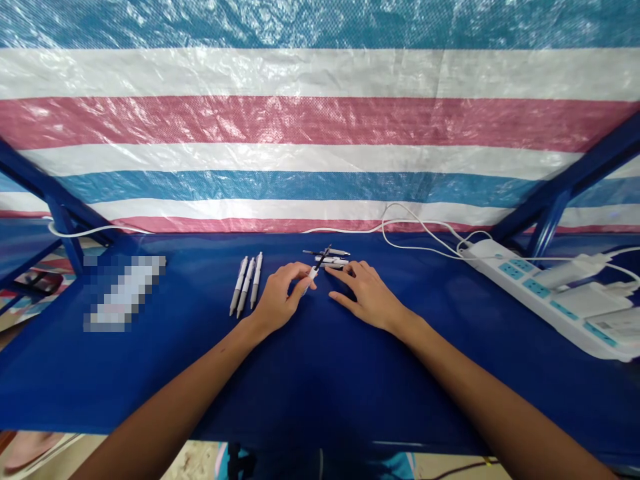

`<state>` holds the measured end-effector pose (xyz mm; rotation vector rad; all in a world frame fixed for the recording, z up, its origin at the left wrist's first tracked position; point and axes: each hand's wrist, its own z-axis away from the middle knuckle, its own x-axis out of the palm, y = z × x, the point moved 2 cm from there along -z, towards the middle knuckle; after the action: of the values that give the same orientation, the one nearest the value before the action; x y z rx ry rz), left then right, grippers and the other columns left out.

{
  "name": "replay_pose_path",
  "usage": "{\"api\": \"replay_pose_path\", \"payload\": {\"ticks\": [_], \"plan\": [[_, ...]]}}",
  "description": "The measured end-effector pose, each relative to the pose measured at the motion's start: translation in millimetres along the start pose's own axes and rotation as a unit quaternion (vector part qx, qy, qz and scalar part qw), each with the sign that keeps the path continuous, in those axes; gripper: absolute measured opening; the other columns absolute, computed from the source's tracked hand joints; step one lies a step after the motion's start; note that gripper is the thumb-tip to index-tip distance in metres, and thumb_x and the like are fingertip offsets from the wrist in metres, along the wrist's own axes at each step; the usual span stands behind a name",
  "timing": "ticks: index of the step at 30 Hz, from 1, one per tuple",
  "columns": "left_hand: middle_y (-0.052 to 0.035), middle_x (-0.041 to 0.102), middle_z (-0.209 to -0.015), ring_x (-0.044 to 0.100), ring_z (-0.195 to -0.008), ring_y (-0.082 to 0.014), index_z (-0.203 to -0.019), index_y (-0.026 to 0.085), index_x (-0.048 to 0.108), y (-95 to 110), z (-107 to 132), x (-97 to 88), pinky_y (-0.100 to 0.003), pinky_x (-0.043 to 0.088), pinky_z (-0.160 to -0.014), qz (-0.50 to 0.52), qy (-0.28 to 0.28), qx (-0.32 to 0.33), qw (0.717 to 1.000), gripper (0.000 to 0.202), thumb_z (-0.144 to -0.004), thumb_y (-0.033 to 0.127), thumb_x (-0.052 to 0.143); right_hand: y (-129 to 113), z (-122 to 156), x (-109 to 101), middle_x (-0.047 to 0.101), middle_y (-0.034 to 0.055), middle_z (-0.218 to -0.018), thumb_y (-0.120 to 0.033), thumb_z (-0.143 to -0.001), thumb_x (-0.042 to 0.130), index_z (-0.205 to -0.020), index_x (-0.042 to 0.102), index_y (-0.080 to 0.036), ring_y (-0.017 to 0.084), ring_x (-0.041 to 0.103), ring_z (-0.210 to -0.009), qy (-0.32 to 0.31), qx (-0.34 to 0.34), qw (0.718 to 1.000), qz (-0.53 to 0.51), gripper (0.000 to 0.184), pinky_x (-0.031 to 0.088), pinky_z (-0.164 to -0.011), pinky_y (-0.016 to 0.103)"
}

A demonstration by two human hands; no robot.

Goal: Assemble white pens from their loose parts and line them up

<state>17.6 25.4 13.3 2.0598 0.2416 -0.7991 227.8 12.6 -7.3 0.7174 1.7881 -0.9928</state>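
My left hand point(280, 298) pinches a white-and-black pen point(316, 267) between thumb and fingers, its dark end tilted up and away from me. My right hand point(366, 297) lies palm down with its fingers apart, the fingertips at a small heap of white and dark pens point(330, 257). It holds nothing that I can see. To the left of my left hand, several grey-and-white pens point(245, 285) lie side by side on the blue tabletop point(320, 373), their tips pointing toward me.
A white power strip point(540, 300) with plugged-in adapters lies at the right, and white cables point(420, 233) run along the back edge. A pixelated white object point(125, 293) lies at the left. Blue metal struts point(60, 200) and a striped tarp point(320, 120) stand behind the table.
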Motion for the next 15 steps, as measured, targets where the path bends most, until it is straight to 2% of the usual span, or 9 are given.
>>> {"api": "replay_pose_path", "payload": {"ticks": [6,11,15], "plan": [[-0.0034,0.074,-0.084,0.069,-0.085,-0.0218,-0.095,0.022,0.059,-1.0,0.5,1.8,-0.037,0.049,-0.09,0.001,-0.004,-0.004,1.0,0.02,-0.101,0.033,0.044,-1.8,0.2,-2.3,0.064,0.0135,-0.11,-0.035,-0.097,0.055,-0.125,0.066,-0.021,0.029,0.061,-0.104,0.024,-0.007,0.999,-0.039,0.033,0.05,-0.098,0.052],[-0.0023,0.073,-0.081,0.068,-0.081,-0.0208,-0.096,0.022,0.059,-0.9,0.1,2.8,-0.036,0.049,-0.088,-0.003,-0.005,0.007,1.0,0.018,-0.1,0.033,0.046,0.0,0.7,-2.0,0.064,0.0127,-0.105,-0.028,-0.096,0.056,-0.136,0.063,-0.021,0.028,0.062,-0.096,0.019,-0.017,1.0,-0.016,0.041,0.053,-0.093,0.05],[-0.0018,0.073,-0.08,0.068,-0.08,-0.0203,-0.095,0.021,0.06,0.0,0.5,3.6,-0.034,0.048,-0.086,-0.011,-0.004,0.02,1.0,0.018,-0.1,0.032,0.047,5.0,0.6,2.2,0.067,0.0108,-0.1,-0.022,-0.097,0.053,-0.125,0.071,-0.022,0.025,0.064,-0.091,0.037,-0.031,0.999,-0.022,0.033,0.055,-0.089,0.046]]}}
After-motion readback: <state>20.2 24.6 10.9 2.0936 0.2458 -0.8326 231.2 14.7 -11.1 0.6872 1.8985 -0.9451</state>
